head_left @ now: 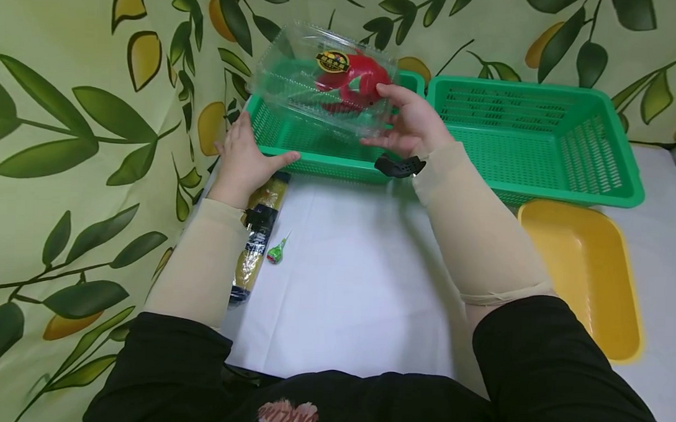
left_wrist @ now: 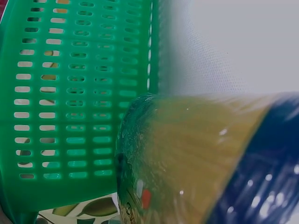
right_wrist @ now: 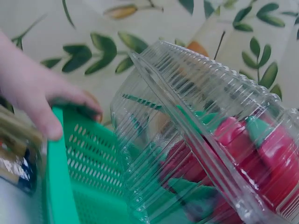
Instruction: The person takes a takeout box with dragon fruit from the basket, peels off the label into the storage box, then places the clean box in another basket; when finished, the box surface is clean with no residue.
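Observation:
My right hand [head_left: 410, 123] grips the right end of a clear plastic clamshell box [head_left: 298, 79], thumb above and fingers below. Red fruit-like items with green parts [right_wrist: 238, 144] lie inside it, and a black-and-yellow label [head_left: 333, 62] is on top. The box is held tilted above the left green basket [head_left: 328, 163]. My left hand [head_left: 242, 155] holds that basket's front left corner, thumb on the front rim and fingers over the left side. Below my left wrist lies a long packet [head_left: 253, 251], shiny plastic with yellow and dark blue bands; the left wrist view shows it close beside the basket.
A second green basket [head_left: 625, 165] adjoins on the right. In front of it sits a yellow tray [head_left: 584, 282], partly covered by my right arm. A green-wrapped lollipop [head_left: 275, 253] lies right of the packet on the white tablecloth [head_left: 346, 286]. Leaf-patterned fabric [head_left: 63, 226] hangs behind and left.

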Action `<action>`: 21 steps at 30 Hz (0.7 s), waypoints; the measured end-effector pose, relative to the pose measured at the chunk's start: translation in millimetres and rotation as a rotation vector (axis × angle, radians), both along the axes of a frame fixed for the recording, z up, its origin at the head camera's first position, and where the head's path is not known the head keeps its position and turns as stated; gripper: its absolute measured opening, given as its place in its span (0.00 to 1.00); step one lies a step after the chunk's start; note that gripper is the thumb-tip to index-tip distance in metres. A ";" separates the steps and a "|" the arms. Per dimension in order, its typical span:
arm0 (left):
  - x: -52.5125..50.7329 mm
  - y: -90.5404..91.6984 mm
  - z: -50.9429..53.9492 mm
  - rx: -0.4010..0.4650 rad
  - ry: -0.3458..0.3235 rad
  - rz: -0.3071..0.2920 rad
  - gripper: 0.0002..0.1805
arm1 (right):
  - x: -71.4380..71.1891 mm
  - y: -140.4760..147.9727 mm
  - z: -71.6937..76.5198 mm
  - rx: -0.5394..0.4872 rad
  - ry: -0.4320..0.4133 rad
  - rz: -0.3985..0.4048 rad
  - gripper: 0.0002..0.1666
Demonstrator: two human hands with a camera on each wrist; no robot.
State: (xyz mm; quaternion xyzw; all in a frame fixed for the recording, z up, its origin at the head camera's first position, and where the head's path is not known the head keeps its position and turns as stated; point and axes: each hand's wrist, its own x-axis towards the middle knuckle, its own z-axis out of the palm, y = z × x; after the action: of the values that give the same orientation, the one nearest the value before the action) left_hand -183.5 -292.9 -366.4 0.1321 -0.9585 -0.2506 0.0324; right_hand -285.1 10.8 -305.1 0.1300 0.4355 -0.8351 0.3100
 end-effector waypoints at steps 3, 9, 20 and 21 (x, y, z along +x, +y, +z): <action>-0.2 -0.2 0.5 -0.002 -0.003 -0.003 0.78 | 8.5 8.0 6.4 -0.015 0.018 0.001 0.25; 0.9 0.7 1.9 0.008 -0.004 -0.006 0.78 | 27.4 30.5 14.6 -0.060 0.078 0.039 0.24; 1.1 0.1 1.3 0.011 0.006 -0.027 0.78 | 64.9 77.6 12.3 -0.107 0.236 0.126 0.33; 1.1 0.7 1.8 0.010 0.002 -0.029 0.78 | 67.9 81.6 11.7 -0.108 0.245 0.127 0.33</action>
State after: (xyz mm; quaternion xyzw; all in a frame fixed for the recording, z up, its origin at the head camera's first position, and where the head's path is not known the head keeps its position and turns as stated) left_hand -182.5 -292.3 -364.6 0.1182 -0.9590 -0.2559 0.0292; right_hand -217.2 92.4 -293.4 -0.0173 0.4319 -0.8456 0.3133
